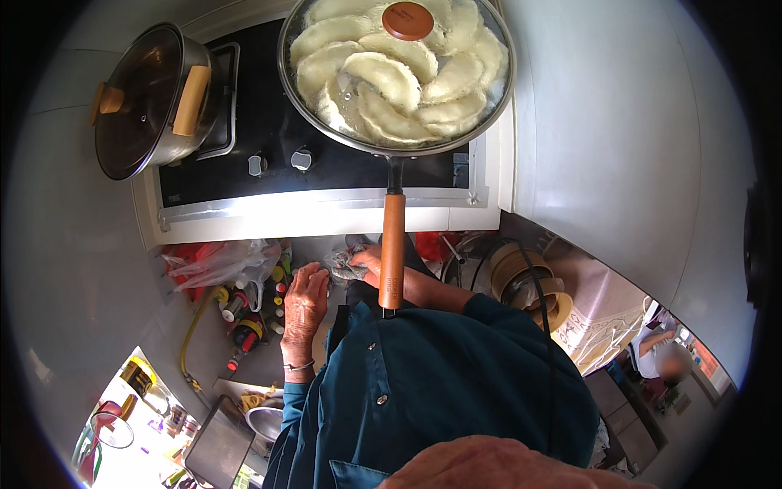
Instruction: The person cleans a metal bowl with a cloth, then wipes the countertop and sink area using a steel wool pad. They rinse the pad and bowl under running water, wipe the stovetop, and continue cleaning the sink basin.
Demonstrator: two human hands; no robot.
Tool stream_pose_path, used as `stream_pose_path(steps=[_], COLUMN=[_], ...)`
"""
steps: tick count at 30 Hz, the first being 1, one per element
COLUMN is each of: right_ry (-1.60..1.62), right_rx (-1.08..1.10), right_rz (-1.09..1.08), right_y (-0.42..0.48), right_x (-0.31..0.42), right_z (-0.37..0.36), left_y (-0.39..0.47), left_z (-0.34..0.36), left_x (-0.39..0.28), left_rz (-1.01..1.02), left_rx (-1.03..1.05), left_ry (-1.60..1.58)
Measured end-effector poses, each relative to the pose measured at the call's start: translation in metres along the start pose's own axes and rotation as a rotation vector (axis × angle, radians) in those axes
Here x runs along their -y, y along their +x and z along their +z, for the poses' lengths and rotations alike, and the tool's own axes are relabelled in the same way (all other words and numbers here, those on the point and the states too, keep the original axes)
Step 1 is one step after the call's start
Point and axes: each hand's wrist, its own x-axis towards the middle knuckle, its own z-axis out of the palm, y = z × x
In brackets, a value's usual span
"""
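My right hand [368, 261] is low in front of the stove, partly behind the wooden pan handle [393, 257]. Its fingers are closed on a crumpled piece of clear or greyish plastic [346, 267]. To its left, my left hand [305, 299] hangs with its back showing and loosely spread fingers. No object shows in it; its palm is hidden. Above both hands, a frying pan [394, 151] stands on the black cooktop [256, 122]. Pale, crescent-shaped dumplings [382, 76] overlap under its wet glass lid, which has a round brown knob [408, 21].
A lidded steel pot [201, 116] with wooden handles stands at the left of the cooktop. Below are bottles [247, 333], plastic bags [226, 266] and a yellow hose [194, 333]. Bamboo steamers [519, 269] sit at right. Another person [657, 354] is in the background.
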Motion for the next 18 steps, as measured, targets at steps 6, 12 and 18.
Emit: stream_pose_path(steps=[6,12,18], right_ry=[0.025,0.010,0.012], right_rx=[-0.030,-0.033,0.017], right_rz=[0.028,0.038,0.091], right_y=[0.017,0.014,0.012], right_x=[-0.013,-0.012,-0.012], right_z=[-0.018,-0.016,-0.018], left_y=[-0.001,-0.005,-0.005], left_z=[-0.001,0.001,0.000], left_x=[-0.002,0.000,-0.004], left_rz=[-0.008,-0.034,-0.040], left_rx=[0.011,0.022,0.023], left_ry=[0.004,-0.001,-0.001])
